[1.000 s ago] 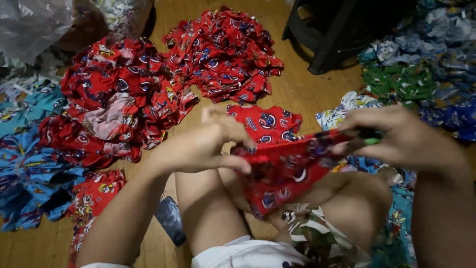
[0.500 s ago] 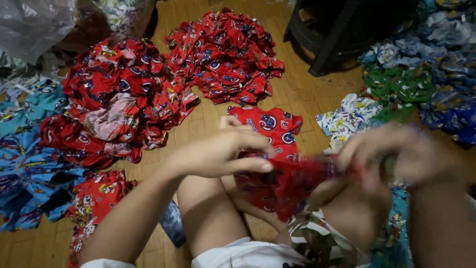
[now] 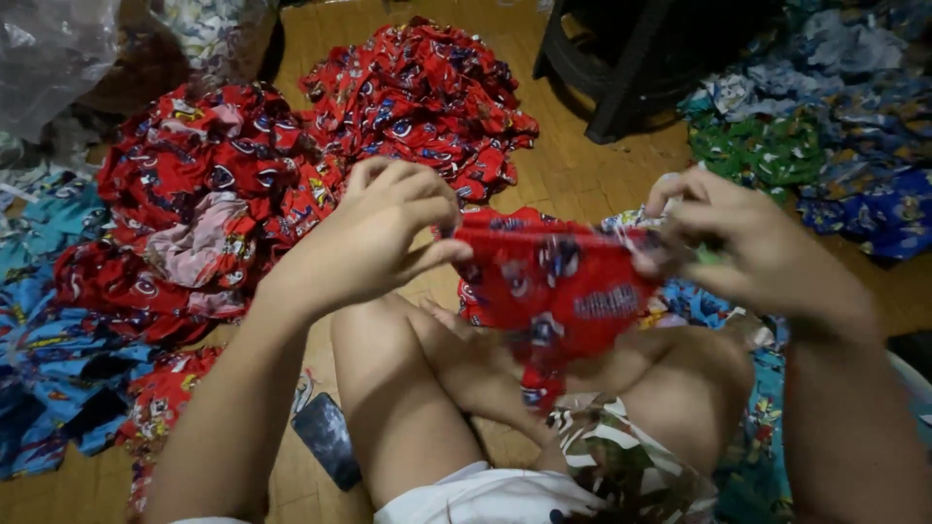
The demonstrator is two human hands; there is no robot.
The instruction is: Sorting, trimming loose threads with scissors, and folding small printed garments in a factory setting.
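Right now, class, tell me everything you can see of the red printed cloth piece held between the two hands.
The red cloth piece looks like thin woven fabric, printed with small blue, white and dark cartoon-like figures. It is stretched roughly level along its top edge, pinched by the left hand at one end and the right hand at the other. Its lower part hangs loose and crumpled, tapering down between the person's bare knees. It is slightly blurred, so seams cannot be made out.
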